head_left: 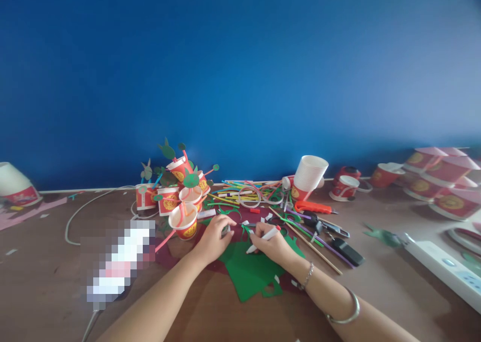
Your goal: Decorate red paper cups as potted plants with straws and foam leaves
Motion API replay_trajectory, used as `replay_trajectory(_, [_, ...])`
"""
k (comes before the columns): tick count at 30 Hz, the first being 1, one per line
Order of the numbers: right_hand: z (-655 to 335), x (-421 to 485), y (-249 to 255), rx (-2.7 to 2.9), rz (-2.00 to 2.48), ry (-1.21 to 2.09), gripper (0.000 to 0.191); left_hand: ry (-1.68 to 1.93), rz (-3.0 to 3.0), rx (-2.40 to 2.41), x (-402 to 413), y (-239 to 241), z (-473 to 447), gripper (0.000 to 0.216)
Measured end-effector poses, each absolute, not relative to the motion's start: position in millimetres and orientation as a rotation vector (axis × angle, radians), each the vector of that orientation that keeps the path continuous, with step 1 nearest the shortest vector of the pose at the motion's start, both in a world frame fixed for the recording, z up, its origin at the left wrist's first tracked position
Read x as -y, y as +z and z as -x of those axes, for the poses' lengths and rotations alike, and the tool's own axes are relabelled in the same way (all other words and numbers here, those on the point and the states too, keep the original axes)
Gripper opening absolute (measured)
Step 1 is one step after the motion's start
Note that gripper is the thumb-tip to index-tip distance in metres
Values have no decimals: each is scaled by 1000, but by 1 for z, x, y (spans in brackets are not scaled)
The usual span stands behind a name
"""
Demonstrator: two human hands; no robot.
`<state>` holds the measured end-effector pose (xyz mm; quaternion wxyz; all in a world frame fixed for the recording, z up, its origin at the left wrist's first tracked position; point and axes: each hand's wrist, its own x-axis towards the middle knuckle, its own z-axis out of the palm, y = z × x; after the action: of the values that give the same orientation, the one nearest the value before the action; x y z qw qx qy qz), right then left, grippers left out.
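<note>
My right hand (272, 244) is closed around a white marker pen (263, 238) with its tip down on a green felt sheet (250, 274). My left hand (214, 237) rests with curled fingers on the upper edge of that sheet, pinching something small that I cannot make out. The green sheet lies over a dark red sheet (180, 262) on the wooden table (45, 282). Just left of my left hand stands a red paper cup (184, 223) with a pink straw.
A cluster of red cups with green leaves (176, 182) stands behind. Coloured straws (244, 189), an orange cutter (313, 208), scissors (330, 226), a black key fob (347, 252) and stacked white cups (310, 176) lie at right. A white power strip (443, 267) sits far right, more red cups (443, 182) beyond.
</note>
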<state>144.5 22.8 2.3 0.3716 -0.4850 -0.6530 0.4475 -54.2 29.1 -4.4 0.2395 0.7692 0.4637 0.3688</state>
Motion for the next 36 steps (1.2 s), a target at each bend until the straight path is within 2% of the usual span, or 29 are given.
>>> replay_trajectory(20, [-147,-26,-1,1598,1228,1287,26,1016,-2112,-1273,-31,-6,55,18])
replay_trajectory(26, [-149,-28,3,1425,1317,1141,26,1006,-2106,-1273,-29,-5,55,19])
replay_trajectory(36, [-148,-27,1,1521,1334,1136,25,1017,-2114,-1274,-28,-3,54,19])
